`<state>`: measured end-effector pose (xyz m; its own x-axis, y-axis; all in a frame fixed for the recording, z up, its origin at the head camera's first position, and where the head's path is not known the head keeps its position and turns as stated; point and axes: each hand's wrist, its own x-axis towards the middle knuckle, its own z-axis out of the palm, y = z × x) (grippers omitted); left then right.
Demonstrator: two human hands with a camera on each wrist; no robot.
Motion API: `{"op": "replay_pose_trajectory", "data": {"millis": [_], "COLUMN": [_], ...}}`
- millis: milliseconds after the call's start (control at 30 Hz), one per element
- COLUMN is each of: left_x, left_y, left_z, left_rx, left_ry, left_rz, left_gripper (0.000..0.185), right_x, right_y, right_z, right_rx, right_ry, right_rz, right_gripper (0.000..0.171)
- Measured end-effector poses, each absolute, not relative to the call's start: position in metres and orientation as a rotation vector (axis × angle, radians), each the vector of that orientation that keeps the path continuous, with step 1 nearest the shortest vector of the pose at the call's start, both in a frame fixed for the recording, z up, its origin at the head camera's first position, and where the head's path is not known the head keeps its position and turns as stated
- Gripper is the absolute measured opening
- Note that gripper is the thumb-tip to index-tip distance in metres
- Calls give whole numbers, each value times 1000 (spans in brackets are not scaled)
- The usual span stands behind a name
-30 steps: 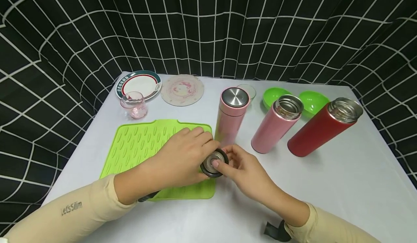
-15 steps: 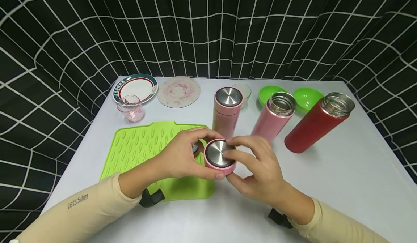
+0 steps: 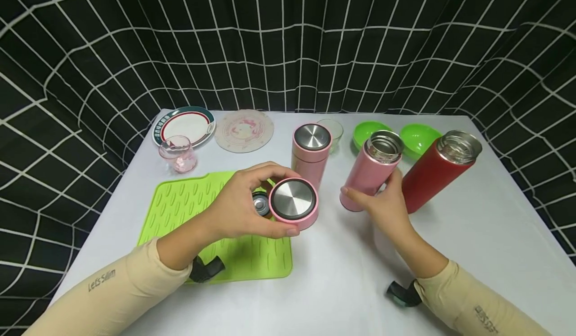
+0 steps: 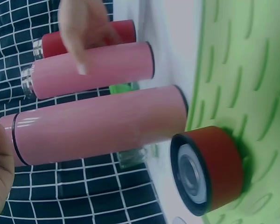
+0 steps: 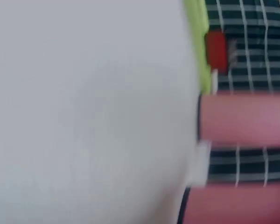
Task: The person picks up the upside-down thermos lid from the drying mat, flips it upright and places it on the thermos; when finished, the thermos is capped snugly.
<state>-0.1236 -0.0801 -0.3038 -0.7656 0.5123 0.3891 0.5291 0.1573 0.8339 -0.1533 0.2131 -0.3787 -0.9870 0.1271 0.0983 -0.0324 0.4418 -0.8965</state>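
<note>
Right hand [image 3: 387, 204] has reached the open pink steel bottle [image 3: 367, 174], grip unclear. Mid-frame, left hand [image 3: 237, 207] alone clasps the round pink lid [image 3: 294, 201].

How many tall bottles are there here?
3: in the head view, a lidded pink bottle near the middle, an open pink bottle to its right, and an open red bottle farthest right.

On the table [image 3: 333, 271]: mat [image 3: 177, 201], with cap [image 4: 219, 170] on it. Behind the mat: tumbler [image 3: 178, 155], then plate [image 3: 188, 126]; disc [image 3: 245, 131] right of the plate. Right of the mat, left to right: capped bottle [image 3: 310, 158], first open bottle [image 3: 370, 170], second open bottle [image 3: 429, 173]. Behind the capped bottle: glass [image 3: 334, 132]; before it: lid [image 3: 294, 199]. Behind the open bottles: left bowl [image 3: 370, 130], right bowl [image 3: 419, 138].
</note>
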Motion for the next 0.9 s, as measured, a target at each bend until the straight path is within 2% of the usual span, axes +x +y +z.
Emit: {"op": "replay_pose_trajectory", "data": {"millis": [133,233,433,567,900], "left_x": [-124,-124,-122,-119,-118], "left_y": [-79,-76,-57,-40,-16], "left_z": [-299,-295,-287,-283,-286], "left_rx": [-1066,-1059,-1002,-1022,-1071], "left_ry": [-2373,-2351,-2240,-2174,-2267], "left_rz": [-1752,-1758,-1624,-1555,-1395], "left_gripper": [64,64,66,68,67], "right_x": [-159,-150,-117,-100,-97], "right_y": [221,223,211,199,189], "right_z": [-385,-386,-386,-388,-394], "right_rx": [-28,99,488,646,869], "right_ry": [-2735,-2794,-2766,-2690,-2569], "right_rz": [1526,1463,1541,1666,1798], "right_gripper": [72,62,64,64,50]}}
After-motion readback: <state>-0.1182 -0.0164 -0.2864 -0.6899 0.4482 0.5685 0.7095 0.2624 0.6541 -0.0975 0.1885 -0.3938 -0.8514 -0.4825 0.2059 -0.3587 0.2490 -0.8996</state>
